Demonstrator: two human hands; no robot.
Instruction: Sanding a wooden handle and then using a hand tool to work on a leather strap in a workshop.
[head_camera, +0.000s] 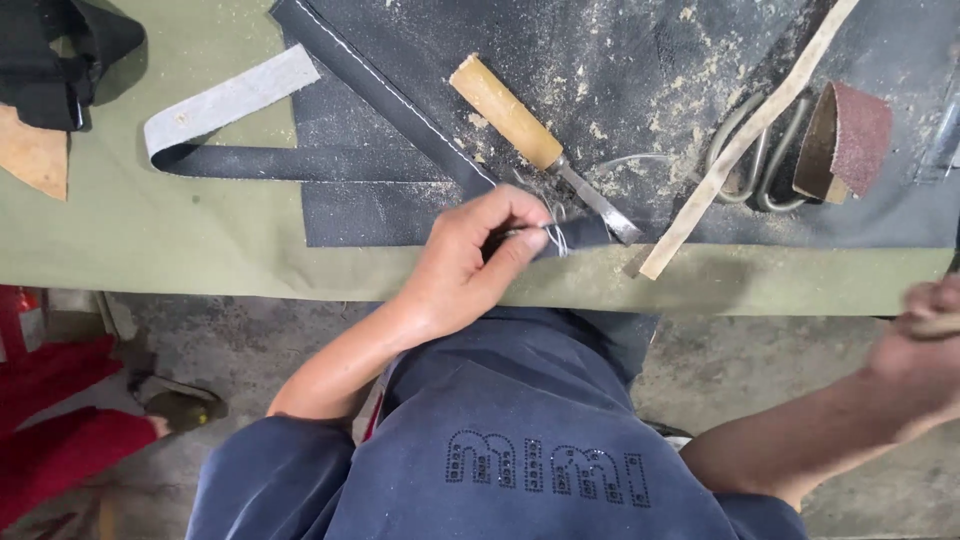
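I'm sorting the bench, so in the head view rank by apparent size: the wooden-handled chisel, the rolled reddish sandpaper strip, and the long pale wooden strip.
1. Long pale wooden strip, longest.
2. Wooden-handled chisel.
3. Rolled reddish sandpaper strip, smallest.

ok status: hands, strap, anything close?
Left hand pinching needle and thread at black strap end. Right hand off table edge, blurred, gripping something. Chisel just beyond strap.

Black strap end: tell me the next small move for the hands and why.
Probably bring the right hand back to the black strap. The left hand pinches thread at the strap's end by the table edge, while the right hand is blurred, off to the side.
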